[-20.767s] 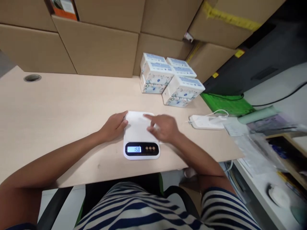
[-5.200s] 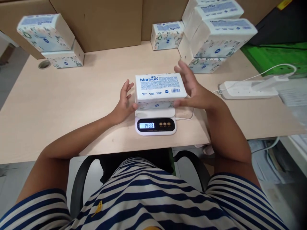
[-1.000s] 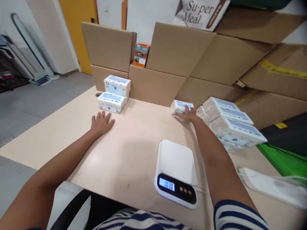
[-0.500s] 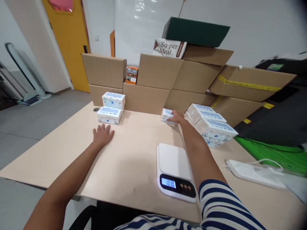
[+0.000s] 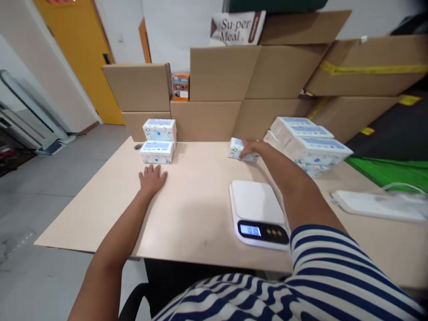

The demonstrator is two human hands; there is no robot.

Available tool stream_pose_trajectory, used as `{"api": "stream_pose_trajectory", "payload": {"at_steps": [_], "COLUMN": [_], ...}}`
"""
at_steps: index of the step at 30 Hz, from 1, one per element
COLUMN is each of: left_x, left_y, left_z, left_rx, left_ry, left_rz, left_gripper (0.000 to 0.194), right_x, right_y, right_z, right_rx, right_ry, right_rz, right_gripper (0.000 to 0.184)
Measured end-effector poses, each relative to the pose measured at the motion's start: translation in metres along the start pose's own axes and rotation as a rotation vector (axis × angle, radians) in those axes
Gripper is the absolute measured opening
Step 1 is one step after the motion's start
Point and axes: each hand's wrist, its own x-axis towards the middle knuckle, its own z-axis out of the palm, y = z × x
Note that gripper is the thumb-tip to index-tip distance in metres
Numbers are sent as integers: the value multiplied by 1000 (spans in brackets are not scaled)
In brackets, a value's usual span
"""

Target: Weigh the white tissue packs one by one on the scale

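My right hand (image 5: 249,148) reaches to the back of the table, its fingers closed over a white tissue pack (image 5: 235,148) with a blue-green print. That pack rests on the tabletop, apart from the stack of similar tissue packs (image 5: 321,154) to its right. Flat on the table lies my left hand (image 5: 153,178), fingers spread and nothing in it. Just beyond its fingertips sits another tissue pack (image 5: 157,154), with more packs (image 5: 159,129) behind it. Nearer to me, beside my right forearm, a white digital scale (image 5: 257,203) has a lit display and a bare platform.
Cardboard boxes (image 5: 205,120) form a wall along the table's back edge. A small orange box (image 5: 180,87) stands among them, and a Su-per Meal box (image 5: 237,29) lies on top. A white power strip (image 5: 374,204) with a cable lies at the right. A tape roll (image 5: 137,146) sits behind the left packs.
The camera view has tilted down and shifted. My right hand stays on the same tissue pack by the boxes, and my left hand remains flat on the table.
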Motion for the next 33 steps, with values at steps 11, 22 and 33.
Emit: {"api": "stream_pose_trajectory", "payload": {"at_steps": [11, 22, 33], "left_x": [7, -6, -38], "left_y": [4, 0, 87], "left_z": [-5, -7, 37], "left_rx": [-26, -7, -1170], "left_ry": [42, 77, 363], "left_rz": [134, 230, 163], "left_gripper": [76, 55, 48], "right_x": [-167, -232, -259], "right_y": [34, 17, 80], "right_z": [-67, -25, 6], "right_rx": [72, 145, 648], "right_ry": [-68, -109, 288], "right_rz": [-174, -410, -186], "right_gripper": [137, 133, 123]}}
